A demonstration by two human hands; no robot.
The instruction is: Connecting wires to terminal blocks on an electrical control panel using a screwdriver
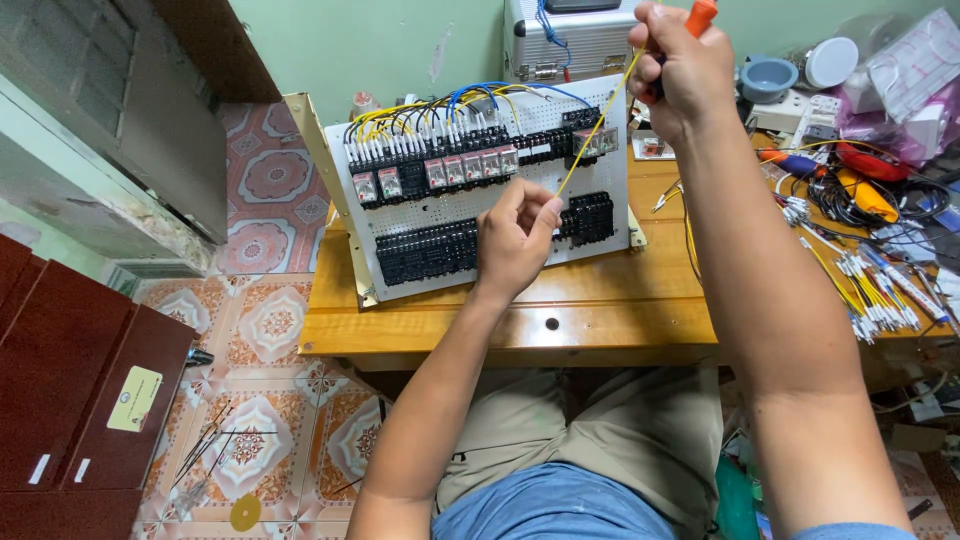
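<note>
A white perforated panel (pixel 540 170) with rows of black relay bases, clear relays and yellow, blue and black wiring leans on the wooden table (pixel 600 300). My left hand (pixel 512 240) is in front of the panel's lower middle, pinching one end of a thin yellow wire (pixel 595 130). The wire runs up to my right hand (pixel 680 70), which is raised above the panel's right edge and grips the wire together with an orange-handled tool (pixel 700 12).
Loose yellow and white wires with ferrules (pixel 875 285), tools, cables and plastic bags crowd the table's right side. A metal case (pixel 570 40) stands behind the panel. A brown cabinet (pixel 70 400) is at the left, on a patterned tile floor.
</note>
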